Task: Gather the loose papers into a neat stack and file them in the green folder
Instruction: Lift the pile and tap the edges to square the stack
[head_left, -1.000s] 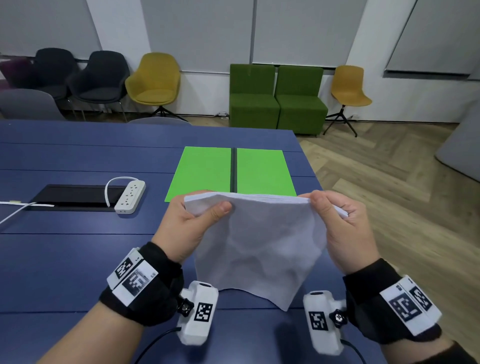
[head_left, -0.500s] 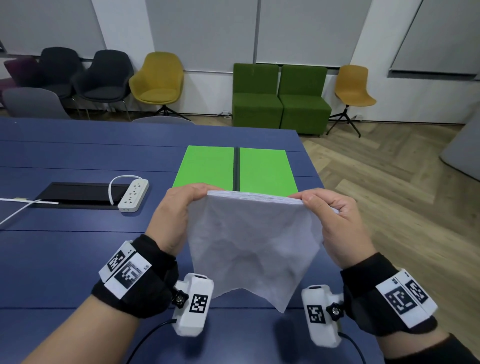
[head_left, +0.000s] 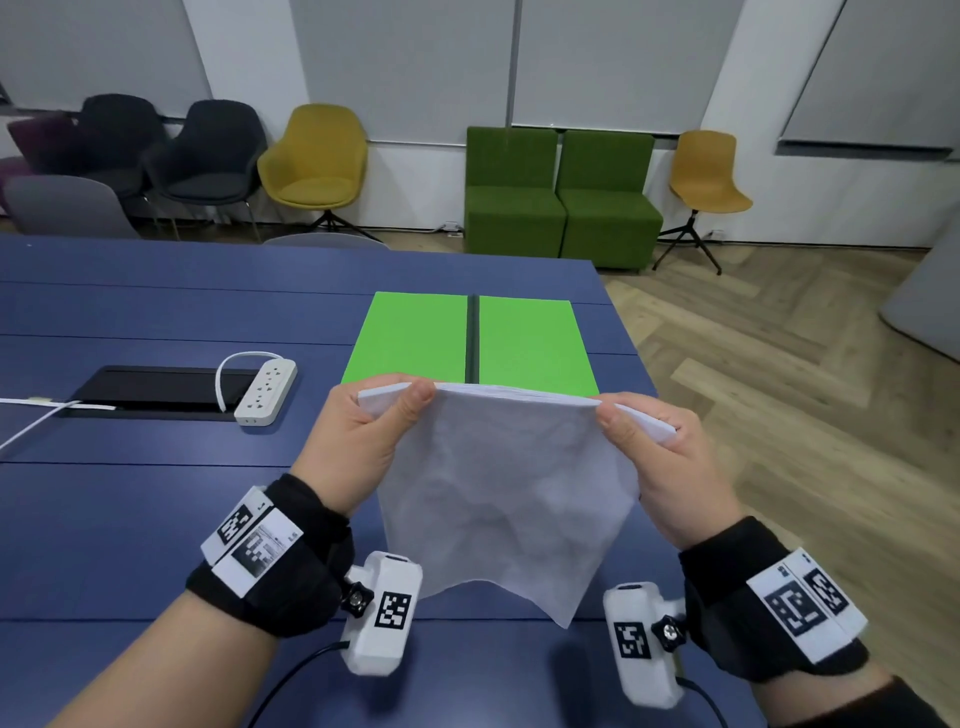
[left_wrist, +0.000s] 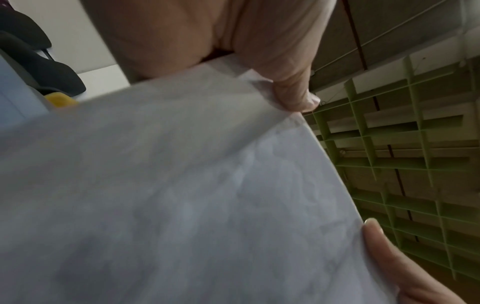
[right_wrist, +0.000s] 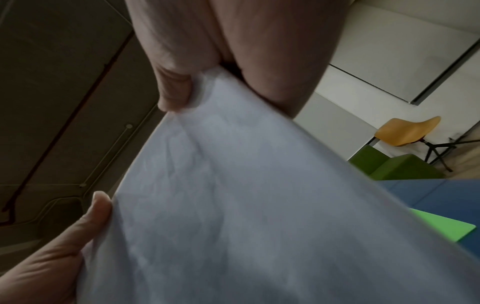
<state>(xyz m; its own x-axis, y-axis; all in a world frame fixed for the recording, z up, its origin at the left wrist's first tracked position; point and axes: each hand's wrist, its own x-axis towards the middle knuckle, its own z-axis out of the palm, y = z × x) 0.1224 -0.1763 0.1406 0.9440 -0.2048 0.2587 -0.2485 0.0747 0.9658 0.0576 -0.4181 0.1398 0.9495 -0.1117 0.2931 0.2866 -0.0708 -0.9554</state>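
Right now both hands hold the stack of papers (head_left: 498, 488) upright in the lower middle of the head frame, above the blue surface (head_left: 130, 509). At the stack's upper left corner the left hand (head_left: 358, 447) pinches it, thumb on the near face and fingers curled behind. At the upper right corner the right hand (head_left: 670, 467) grips the same way. The top edge of the stack runs level between the two hands and shows several sheets pressed together; the near sheet is creased, and its lower edge hangs uneven, dipping to a point at the lower right.

Beyond the papers, at the centre of the frame, the green folder (head_left: 415, 338) lies open and flat on the surface, its dark spine running down the middle. Its near edge is hidden behind the top of the stack.

A white power strip (head_left: 266, 384) rests on the surface at the left of the frame, beside a black recessed panel (head_left: 156, 389).

In each wrist view a thumb presses the white sheets against curled fingers.
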